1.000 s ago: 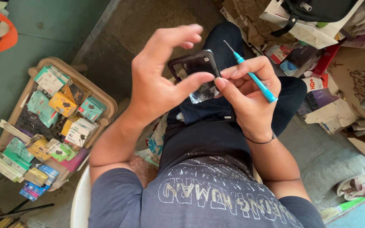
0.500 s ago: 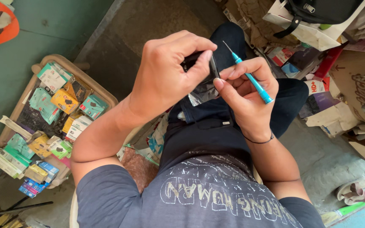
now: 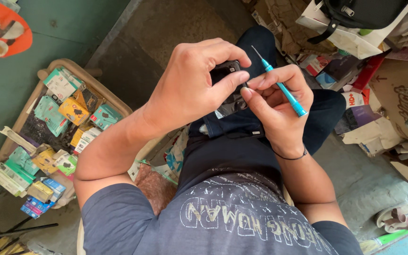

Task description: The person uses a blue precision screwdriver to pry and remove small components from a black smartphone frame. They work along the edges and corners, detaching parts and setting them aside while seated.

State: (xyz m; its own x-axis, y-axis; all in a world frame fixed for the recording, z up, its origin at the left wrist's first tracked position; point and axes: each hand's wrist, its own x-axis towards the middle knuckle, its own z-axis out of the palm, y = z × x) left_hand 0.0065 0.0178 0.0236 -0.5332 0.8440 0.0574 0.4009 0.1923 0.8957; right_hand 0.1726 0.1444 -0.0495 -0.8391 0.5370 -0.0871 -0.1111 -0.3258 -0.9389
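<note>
My left hand [image 3: 190, 87] is curled over a small black phone [image 3: 226, 72], gripping it above my lap; most of the phone is hidden under the fingers. My right hand [image 3: 277, 111] holds a thin teal screwdriver [image 3: 282, 89] between its fingers, tip pointing up and away. The right thumb and forefinger touch the phone's edge next to the left thumb. A black band circles my right wrist.
A wooden tray [image 3: 53, 71] with several small coloured boxes [image 3: 72, 111] stands at the left on the floor. Cardboard, packets and a black bag [image 3: 360, 12] pile up at the right. A pair of sandals [image 3: 397, 217] lies at lower right.
My left hand went from spread open behind the phone to closed around it, covering it. My right hand stayed close with the screwdriver, its fingers now at the phone's edge.
</note>
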